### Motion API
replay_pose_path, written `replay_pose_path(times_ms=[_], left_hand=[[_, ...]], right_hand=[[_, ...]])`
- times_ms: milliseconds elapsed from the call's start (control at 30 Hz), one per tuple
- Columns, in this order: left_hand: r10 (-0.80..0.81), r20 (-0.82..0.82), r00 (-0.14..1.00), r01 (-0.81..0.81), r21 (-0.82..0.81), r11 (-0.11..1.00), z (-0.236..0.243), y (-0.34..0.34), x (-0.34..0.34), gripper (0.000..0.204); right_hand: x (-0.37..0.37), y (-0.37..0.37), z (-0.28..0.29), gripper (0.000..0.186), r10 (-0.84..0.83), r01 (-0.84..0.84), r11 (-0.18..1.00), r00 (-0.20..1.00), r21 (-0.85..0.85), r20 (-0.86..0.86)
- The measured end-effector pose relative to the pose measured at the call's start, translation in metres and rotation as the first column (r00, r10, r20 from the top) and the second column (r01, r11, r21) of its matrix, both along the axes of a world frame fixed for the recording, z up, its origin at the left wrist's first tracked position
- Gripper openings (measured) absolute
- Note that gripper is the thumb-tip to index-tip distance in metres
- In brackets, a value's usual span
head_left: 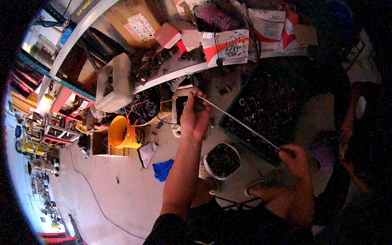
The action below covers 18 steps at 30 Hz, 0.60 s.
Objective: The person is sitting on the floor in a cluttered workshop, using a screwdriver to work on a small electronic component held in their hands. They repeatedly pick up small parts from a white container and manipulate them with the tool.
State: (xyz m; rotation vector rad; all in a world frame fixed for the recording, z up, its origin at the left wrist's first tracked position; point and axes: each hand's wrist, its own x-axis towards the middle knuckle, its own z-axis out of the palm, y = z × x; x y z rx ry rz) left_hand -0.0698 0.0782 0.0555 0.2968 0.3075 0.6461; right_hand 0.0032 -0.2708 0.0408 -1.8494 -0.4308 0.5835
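Note:
A long, thin, pale rod [241, 121] slants between my hands, its upper end at the left hand and its lower end at the right. My left hand [195, 120] is closed near the upper end. A dark, ridged piece [199, 105] shows among its fingers, too small and dim to name. My right hand [295, 158] pinches the lower end in shadow. Below the rod stands a white bucket [205, 164] of small dark bits. Behind the rod lies a wide bin with a dark green rim [227, 130], full of small loose parts.
At the left stands a yellow bucket [118, 131], near tangled wires. A blue cloth [163, 170] lies on the floor [102, 175]. Above, a shelf edge [175, 73] carries boxes and a translucent tub [116, 83]. Another person's arm [348, 120] shows dimly at the right.

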Motion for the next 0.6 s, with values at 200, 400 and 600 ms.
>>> replay_pose_path(times_ms=[200,400,600], left_hand=[[-0.05,0.056,0.997,0.047,0.06,0.997,-0.008,0.001,0.005,0.017],[-0.008,0.023,1.0,0.005,0.094,0.996,-0.006,-0.005,0.009,0.017],[0.052,0.0,0.999,-0.052,0.146,0.988,-0.019,0.006,0.014,0.02]], right_hand=[[0.007,-0.005,0.013,0.025,0.01,-0.02,0.996,0.994,-0.09,-0.112],[0.009,-0.007,0.012,0.028,0.011,-0.012,0.998,1.0,-0.063,-0.026],[0.01,0.005,0.025,0.029,0.111,-0.115,0.973,0.993,-0.201,-0.031]])
